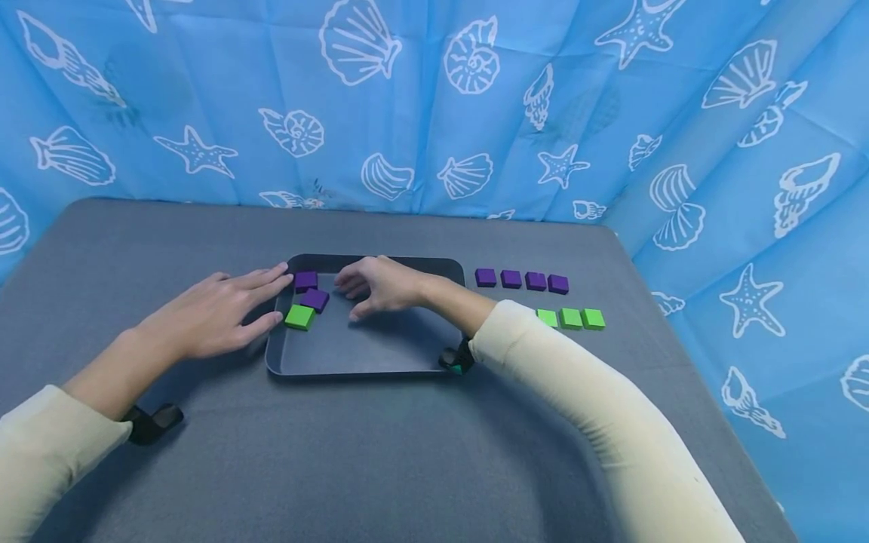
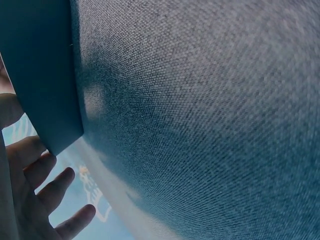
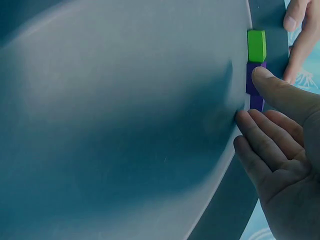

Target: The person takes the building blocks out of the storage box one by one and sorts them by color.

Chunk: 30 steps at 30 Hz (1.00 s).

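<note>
A dark rectangular tray [image 1: 366, 358] lies on the table. At its left end sit two purple blocks, one purple block [image 1: 305, 281] behind another purple block [image 1: 314, 300], with a green block [image 1: 299, 317] in front. My left hand [image 1: 220, 313] is at the tray's left rim, fingers extended and fingertips right at the edge. Over the inside of the tray hovers my right hand [image 1: 387, 285], its fingers loosely bent and thumb apart. Nothing shows between thumb and fingers in the right wrist view, where the green block [image 3: 257, 46] and purple blocks appear beyond the thumb.
Right of the tray, several purple blocks [image 1: 511, 279] form a row. Nearer the front runs a row of green blocks [image 1: 571, 318], the leftmost partly covered by the right sleeve [image 1: 584, 385]. A blue shell-patterned curtain [image 1: 421, 113] hangs behind the grey table [image 1: 339, 460].
</note>
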Tool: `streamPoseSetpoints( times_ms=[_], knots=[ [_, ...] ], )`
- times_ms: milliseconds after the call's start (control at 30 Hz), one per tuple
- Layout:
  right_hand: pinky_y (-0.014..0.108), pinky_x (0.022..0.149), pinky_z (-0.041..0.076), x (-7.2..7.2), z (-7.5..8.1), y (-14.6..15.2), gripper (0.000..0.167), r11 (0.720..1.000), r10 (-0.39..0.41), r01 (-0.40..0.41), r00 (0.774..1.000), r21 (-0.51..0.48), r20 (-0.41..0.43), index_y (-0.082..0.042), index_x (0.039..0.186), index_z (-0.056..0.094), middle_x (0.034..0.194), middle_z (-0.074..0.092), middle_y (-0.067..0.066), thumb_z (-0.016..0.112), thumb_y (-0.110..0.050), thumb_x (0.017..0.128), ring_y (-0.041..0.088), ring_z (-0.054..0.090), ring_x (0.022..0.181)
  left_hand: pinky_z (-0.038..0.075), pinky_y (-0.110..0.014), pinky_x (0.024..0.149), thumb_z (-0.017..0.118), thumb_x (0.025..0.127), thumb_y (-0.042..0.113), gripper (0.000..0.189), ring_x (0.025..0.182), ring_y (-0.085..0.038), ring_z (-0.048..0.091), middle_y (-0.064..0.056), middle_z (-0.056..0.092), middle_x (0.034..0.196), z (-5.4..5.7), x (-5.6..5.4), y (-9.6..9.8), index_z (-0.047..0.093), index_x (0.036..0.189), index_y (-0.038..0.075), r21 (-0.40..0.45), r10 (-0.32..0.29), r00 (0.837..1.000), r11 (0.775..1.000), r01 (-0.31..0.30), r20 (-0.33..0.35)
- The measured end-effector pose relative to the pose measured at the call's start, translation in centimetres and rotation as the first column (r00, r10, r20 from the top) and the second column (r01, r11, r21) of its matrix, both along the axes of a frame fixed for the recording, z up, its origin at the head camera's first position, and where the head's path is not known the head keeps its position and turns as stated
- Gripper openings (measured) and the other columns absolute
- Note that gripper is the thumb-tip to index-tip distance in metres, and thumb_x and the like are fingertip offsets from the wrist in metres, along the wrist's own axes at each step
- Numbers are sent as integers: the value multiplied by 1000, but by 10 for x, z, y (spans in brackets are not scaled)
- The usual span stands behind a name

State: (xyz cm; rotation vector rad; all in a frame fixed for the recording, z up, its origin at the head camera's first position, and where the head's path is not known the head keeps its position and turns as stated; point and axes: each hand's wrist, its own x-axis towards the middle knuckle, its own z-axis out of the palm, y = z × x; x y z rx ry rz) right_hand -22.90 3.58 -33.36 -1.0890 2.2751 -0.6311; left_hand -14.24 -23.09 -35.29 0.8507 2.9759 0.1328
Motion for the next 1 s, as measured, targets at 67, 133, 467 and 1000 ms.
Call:
streamPoseSetpoints(
  times_ms=[67,133,467,1000],
  knots=[
    [22,101,46,1,-1,-5,63,1000,7,-7,1000,5,4,0,141,50,139,59,12,78,-12,87,17,59,124,36,-70,102,52,101,42,65,131,-43,49,-20,34,157,0,0,0,39,152,4,2,2,1000,1000,-2,-1],
    [21,101,46,1,-1,-9,62,1000,8,-8,1000,7,5,0,141,50,139,59,12,78,-12,87,16,59,124,35,-70,102,51,101,42,65,132,-43,49,-20,34,157,0,0,0,39,152,4,1,3,1000,1000,-3,3],
    [18,98,46,3,-3,-28,58,1000,-20,21,997,22,-71,-1,139,54,136,61,10,78,-13,87,14,60,121,36,-70,101,52,101,40,64,131,-43,49,-21,33,158,0,1,0,38,152,3,4,-3,1000,1000,3,3],
    [19,94,48,5,-7,-49,50,995,-18,39,972,86,-235,-5,130,62,122,68,4,80,-22,86,10,64,110,38,-69,100,52,102,39,64,126,-43,54,-21,33,157,-2,0,-1,37,153,3,15,-19,1000,1000,19,-5]
  ],
)
